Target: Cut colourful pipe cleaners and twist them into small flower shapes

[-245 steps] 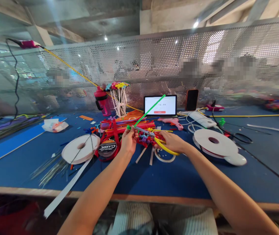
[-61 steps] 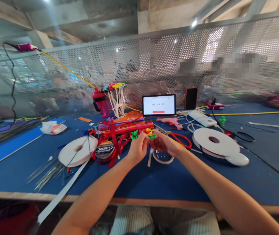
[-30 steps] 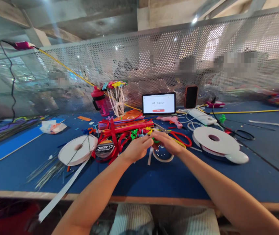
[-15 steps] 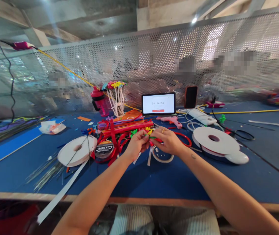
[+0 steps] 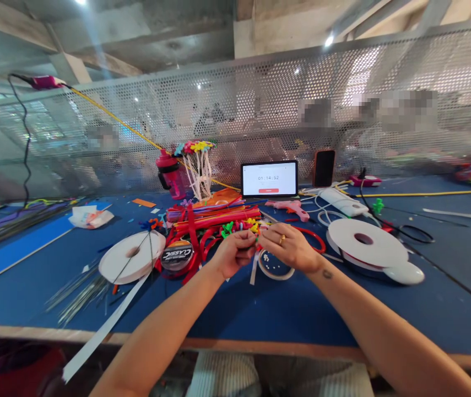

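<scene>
My left hand [image 5: 232, 253] and my right hand [image 5: 288, 246] meet fingertip to fingertip over the blue table [image 5: 260, 300], both pinched on a small green pipe cleaner piece [image 5: 256, 239] that is mostly hidden by the fingers. Just behind them lies a heap of small twisted pipe cleaner shapes [image 5: 239, 226] and a bundle of long coloured pipe cleaners [image 5: 214, 214]. A small tape ring [image 5: 275, 266] lies under my right hand. Red-handled scissors [image 5: 314, 237] rest right of my right hand.
Two white ribbon reels lie flat, one to the left [image 5: 131, 256] and one to the right [image 5: 367, 243]. A tablet [image 5: 269, 178], phone [image 5: 323, 167], pink bottle [image 5: 171, 173], glue gun [image 5: 291, 207] and a bunch of finished flowers [image 5: 197, 165] stand at the back before a perforated metal screen [image 5: 260, 110]. Thin wires [image 5: 79, 286] lie left.
Earlier I held scissors against a long green pipe cleaner; the scissors now lie on the table. Both hands have drawn slightly nearer, still twisting the small green piece.
</scene>
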`<state>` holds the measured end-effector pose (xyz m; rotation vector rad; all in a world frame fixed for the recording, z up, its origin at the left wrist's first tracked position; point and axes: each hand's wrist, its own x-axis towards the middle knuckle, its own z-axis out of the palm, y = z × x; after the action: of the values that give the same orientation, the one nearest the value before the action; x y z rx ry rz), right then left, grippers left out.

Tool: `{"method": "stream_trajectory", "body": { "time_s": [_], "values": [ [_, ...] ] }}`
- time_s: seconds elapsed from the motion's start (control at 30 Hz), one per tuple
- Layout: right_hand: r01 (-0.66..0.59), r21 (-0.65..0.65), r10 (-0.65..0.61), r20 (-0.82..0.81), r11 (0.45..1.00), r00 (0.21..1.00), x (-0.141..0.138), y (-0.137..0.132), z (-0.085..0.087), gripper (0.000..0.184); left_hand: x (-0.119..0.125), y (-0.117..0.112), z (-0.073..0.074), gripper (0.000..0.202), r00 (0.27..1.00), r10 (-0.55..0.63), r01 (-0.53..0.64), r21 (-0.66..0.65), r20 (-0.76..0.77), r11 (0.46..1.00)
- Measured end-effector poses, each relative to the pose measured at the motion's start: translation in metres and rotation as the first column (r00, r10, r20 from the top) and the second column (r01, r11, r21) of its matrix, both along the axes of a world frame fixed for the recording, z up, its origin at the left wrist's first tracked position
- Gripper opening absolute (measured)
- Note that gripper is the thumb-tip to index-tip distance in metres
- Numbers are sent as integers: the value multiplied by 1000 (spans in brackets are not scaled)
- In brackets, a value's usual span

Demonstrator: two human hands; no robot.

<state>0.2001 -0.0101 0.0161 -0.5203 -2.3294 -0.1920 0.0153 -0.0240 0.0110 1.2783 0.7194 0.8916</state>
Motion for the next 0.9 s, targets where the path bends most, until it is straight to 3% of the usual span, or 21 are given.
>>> {"method": "stream_trajectory", "body": {
  "time_s": [0.07, 0.13, 0.23, 0.27, 0.3, 0.33, 0.4, 0.47, 0.5, 0.57, 0.6, 0.67, 0.7, 0.73, 0.8, 0.83, 0.87, 0.9],
  "values": [
    [-11, -87, 9, -17, 996, 1000, 1, 2, 0, 18, -2, 1, 0, 25, 998, 47, -44, 64, -38, 997],
    [-59, -343, 7, -151, 938, 989, -2, 4, -1, 28, -6, 0, 0, 22, 968, 209, -151, 334, -142, 930],
    [-254, -681, 50, -303, 686, 952, -11, 4, -3, 36, -8, -6, 0, 18, 880, 405, -128, 699, -246, 703],
    [-296, -718, 65, -331, 631, 941, -13, 3, -3, 34, -8, -8, 0, 18, 863, 437, -115, 744, -253, 659],
    [-311, -720, 68, -345, 620, 936, -15, 2, -3, 31, -7, -9, 1, 19, 857, 449, -120, 751, -252, 649],
    [-296, -698, 55, -346, 652, 937, -16, 1, -3, 27, -6, -10, 1, 21, 864, 441, -139, 725, -245, 675],
    [-191, -569, -1, -319, 800, 948, -15, 0, -2, 21, -4, -8, 1, 23, 913, 352, -187, 555, -206, 811],
    [-64, -348, -18, -226, 935, 974, -11, -1, 0, 17, -3, -3, 0, 24, 977, 163, -125, 252, -136, 959],
    [-30, -238, -7, -153, 971, 988, -8, -1, 1, 17, -3, -1, 0, 25, 994, 57, -47, 103, -93, 994],
    [-30, -104, 28, -19, 994, 999, -2, 0, 2, 17, -4, 3, -1, 25, 994, -99, 96, -71, -38, 993],
    [-32, -100, 33, -1, 995, 999, 0, 2, 2, 17, -4, 4, -1, 25, 992, -119, 116, -71, -46, 991],
    [-32, -227, 14, -80, 973, 997, 2, 5, 0, 24, -5, 4, -2, 25, 990, -3, 20, 117, -142, 993],
    [-54, -347, 3, -146, 936, 989, 1, 7, -2, 30, -6, 3, -3, 25, 971, 114, -50, 288, -210, 956],
    [-96, -479, -2, -199, 872, 980, 0, 8, -3, 36, -7, 1, -3, 24, 933, 240, -90, 474, -266, 876],
    [-191, -676, 15, -256, 712, 966, -5, 10, -6, 41, -8, -2, -5, 20, 839, 433, -45, 751, -329, 658],
    [-215, -714, 25, -267, 667, 963, -8, 9, -6, 40, -9, -2, -5, 19, 807, 481, 0, 815, -342, 579],
    [-212, -714, 22, -265, 667, 964, -10, 8, -6, 38, -10, -2, -5, 19, 793, 500, 24, 838, -347, 545],
    [-182, -679, 6, -252, 711, 968, -11, 7, -5, 34, -10, -2, -5, 20, 798, 492, 15, 828, -348, 561]
  ]
}}
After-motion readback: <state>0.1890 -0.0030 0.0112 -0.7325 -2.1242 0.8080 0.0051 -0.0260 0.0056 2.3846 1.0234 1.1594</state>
